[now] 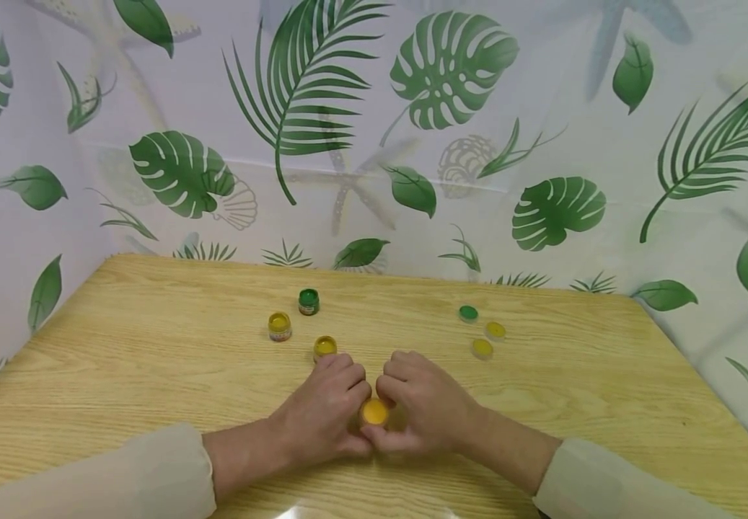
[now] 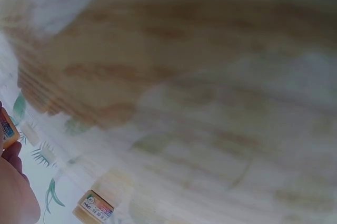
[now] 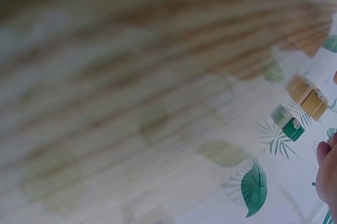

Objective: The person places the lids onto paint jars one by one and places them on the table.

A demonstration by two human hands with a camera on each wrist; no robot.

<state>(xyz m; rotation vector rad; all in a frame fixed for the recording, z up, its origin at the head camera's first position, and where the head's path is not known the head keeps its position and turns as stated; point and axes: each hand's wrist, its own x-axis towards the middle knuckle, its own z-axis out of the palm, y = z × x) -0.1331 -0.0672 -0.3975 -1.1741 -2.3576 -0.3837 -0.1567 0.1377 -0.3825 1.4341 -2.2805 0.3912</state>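
Observation:
Close to my body, a small paint jar point(image 1: 374, 412) with a flat orange-yellow top is held between both hands. My left hand point(image 1: 324, 411) curls its fingers around the jar's left side. My right hand point(image 1: 425, 404) grips it from the right, thumb at its near edge. Whether that top is a lid or bare paint, I cannot tell. At the left wrist view's edge the orange jar point(image 2: 9, 129) shows a printed label beside fingertips. Just past my left hand stands an uncovered yellow paint jar point(image 1: 325, 347), partly hidden by the fingers.
Farther back stand another uncovered yellow jar point(image 1: 279, 326) and an uncovered green jar point(image 1: 309, 302). On the right lie a green lid point(image 1: 468, 313) and two yellow lids, one point(image 1: 495, 331) behind the other point(image 1: 482, 349). A leaf-printed sheet point(image 1: 348, 209) rises behind the wooden table point(image 1: 153, 360).

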